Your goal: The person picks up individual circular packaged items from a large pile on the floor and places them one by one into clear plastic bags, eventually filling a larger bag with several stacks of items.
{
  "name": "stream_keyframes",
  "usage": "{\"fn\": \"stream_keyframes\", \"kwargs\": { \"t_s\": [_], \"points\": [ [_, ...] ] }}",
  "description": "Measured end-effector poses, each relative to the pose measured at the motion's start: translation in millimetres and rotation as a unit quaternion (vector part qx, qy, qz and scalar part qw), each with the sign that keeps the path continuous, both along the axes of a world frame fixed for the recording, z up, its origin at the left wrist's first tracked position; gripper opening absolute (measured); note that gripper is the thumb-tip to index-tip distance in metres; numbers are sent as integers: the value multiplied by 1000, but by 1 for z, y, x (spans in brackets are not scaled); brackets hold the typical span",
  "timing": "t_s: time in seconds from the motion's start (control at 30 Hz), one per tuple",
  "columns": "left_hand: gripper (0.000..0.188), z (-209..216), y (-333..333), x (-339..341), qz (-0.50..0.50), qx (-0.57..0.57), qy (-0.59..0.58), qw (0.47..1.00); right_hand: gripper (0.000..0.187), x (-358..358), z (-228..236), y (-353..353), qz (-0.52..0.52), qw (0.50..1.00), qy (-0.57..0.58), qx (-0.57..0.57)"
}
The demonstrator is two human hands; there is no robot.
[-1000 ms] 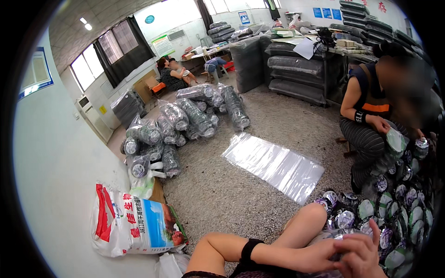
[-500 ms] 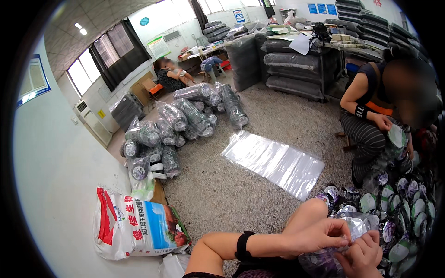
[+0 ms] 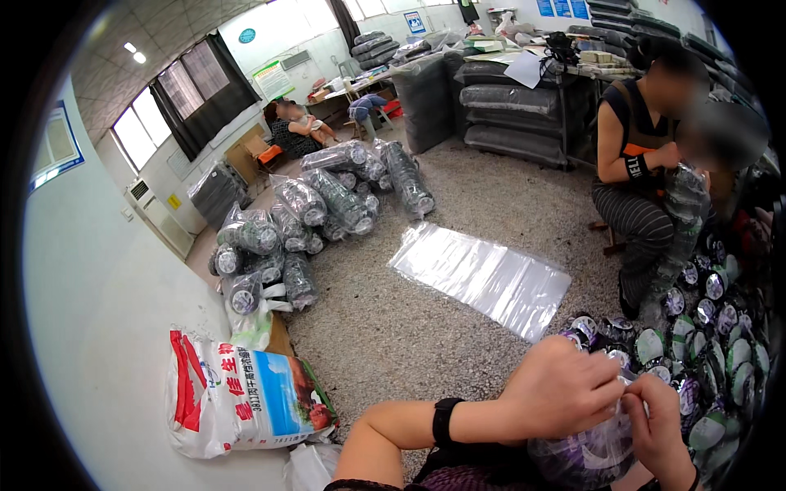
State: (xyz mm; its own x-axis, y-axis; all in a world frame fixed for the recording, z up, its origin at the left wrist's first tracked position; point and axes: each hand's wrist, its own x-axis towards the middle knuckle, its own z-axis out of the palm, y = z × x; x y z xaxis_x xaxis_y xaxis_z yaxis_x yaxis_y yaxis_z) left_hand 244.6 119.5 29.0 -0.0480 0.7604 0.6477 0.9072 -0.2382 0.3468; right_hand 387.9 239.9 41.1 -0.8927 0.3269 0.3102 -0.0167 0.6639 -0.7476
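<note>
Fingers of my left hand (image 3: 566, 385) and right hand (image 3: 659, 421) are closed on the bunched top of a clear bag (image 3: 583, 454), presumably to keep the film gathered. The bag sits low, close before me, probably so its weight needn't hang from my grip. Round packs (image 3: 706, 430) heap at my right, likely for easy reach; flat clear sheets (image 3: 483, 278) lie apart on the floor (image 3: 360, 335).
</note>
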Motion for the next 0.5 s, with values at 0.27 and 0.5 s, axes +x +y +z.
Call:
{"fn": "stream_keyframes", "kwargs": {
  "t_s": [0.27, 0.5],
  "points": [
    [10, -15, -52, 7, -174, -79, -205, 960, 27, 19, -11, 8, -46, 995, 20, 89],
    [23, -80, -39, -15, 25, -147, -477, 866, 36, 78, -33, 0, -86, 969, -75, 221]
  ]
}}
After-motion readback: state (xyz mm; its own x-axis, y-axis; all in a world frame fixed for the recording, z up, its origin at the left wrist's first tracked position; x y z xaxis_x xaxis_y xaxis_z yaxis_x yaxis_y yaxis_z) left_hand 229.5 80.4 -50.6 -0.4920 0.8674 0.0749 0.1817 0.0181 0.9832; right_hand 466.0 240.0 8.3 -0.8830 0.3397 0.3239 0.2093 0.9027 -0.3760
